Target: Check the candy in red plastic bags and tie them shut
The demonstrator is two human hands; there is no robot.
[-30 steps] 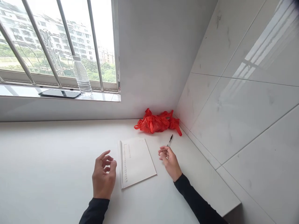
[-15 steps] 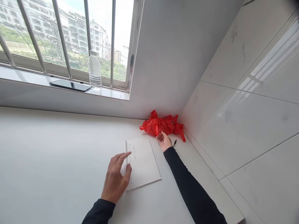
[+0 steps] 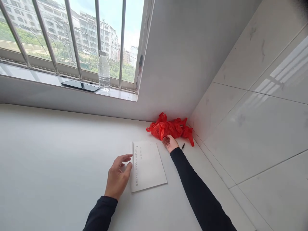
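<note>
A notepad (image 3: pixel 150 168) with columns of small handwriting lies on the white table. Beside its left edge hovers my left hand (image 3: pixel 119 173), thumb and fingers apart and slightly curved, with nothing between them. My right hand (image 3: pixel 170 143) is stretched out past the pad's far right corner, palm turned up and fingers loosely spread. Its fingertips are at the front of a crumpled red plastic bag (image 3: pixel 168 128); whether they touch it I cannot tell. Just right of that wrist is the tip of a black pen (image 3: pixel 183 146), the remainder hidden behind my sleeve.
On the window sill stand a clear water bottle (image 3: pixel 104 72) and, lying flat, a dark phone (image 3: pixel 80 85). Metal bars (image 3: pixel 73 38) cross the window. A tiled wall (image 3: pixel 271 128) bounds the white table (image 3: pixel 53 160) on the right.
My left hand has drawn back from over the notepad's written column to outside its left edge. My right hand stays by the red bag. The view has shifted slightly.
</note>
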